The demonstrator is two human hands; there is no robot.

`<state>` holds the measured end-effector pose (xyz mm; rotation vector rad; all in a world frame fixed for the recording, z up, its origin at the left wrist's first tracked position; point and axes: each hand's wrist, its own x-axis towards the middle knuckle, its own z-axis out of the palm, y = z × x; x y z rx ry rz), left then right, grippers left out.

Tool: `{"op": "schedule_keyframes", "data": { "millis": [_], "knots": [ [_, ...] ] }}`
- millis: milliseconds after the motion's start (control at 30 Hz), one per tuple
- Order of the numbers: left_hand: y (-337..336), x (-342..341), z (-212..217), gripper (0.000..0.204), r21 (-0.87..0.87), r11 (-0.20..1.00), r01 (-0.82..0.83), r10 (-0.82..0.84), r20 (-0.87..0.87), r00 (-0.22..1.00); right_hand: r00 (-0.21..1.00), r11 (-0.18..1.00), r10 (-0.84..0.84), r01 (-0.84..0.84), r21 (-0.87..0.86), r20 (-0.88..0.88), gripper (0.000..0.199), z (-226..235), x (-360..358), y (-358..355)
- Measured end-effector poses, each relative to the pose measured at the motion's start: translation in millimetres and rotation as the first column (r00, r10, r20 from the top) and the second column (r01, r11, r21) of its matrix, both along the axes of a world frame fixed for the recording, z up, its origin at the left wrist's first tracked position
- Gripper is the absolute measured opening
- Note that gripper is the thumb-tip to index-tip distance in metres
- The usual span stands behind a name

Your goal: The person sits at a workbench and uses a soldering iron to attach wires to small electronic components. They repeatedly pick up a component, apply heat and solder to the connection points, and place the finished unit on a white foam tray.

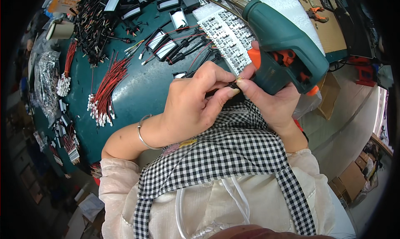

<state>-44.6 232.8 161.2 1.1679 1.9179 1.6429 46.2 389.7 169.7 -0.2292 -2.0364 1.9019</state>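
Observation:
My left hand is closed in a pinch on a small black part, seemingly a cable end, held just above the lap. Thumb and fingertips of my right hand meet the same part from the other side. That hand also keeps hold of a dark green soldering gun with an orange trigger, its metal front pointing up and left over the table. Fingertips hide most of the small part. Just beyond the hands lies a white panel carrying rows of small dark components.
On the green table lie red wires with white connectors, a heap of black leads and several black-framed white modules. A clear plastic bag sits at the left. Orange-handled pliers rest on the board at far right.

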Motion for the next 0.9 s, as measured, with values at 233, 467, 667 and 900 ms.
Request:
{"op": "schedule_keyframes", "data": {
  "millis": [233, 467, 667, 900],
  "knots": [
    [2.6, 0.8, -5.2, 0.019, 0.088, 0.996, -0.033, 0.055, -0.272, 0.961, 0.999, 0.994, -0.011, 0.014, -0.113, 0.031, 0.056, 0.3, -1.4, -0.5],
    [6.3, 8.6, -10.2, 0.015, 0.137, 0.987, -0.082, 0.084, -0.004, 0.996, 0.994, 0.959, -0.051, 0.075, -0.273, 0.093, 0.057, -2.2, -0.6, -5.4],
    [1.1, 12.6, -9.4, 0.017, 0.11, 0.994, -0.027, -0.026, 0.447, 0.894, 0.99, 0.931, -0.081, 0.115, -0.347, 0.113, 0.057, -0.8, -2.8, -14.4],
    [4.4, 5.7, -12.5, 0.017, 0.106, 0.994, 0.023, -0.085, 0.63, 0.772, 0.996, 0.978, -0.094, 0.094, 0.185, -0.012, 0.042, -17.7, 5.8, -8.6]
  ]
}}
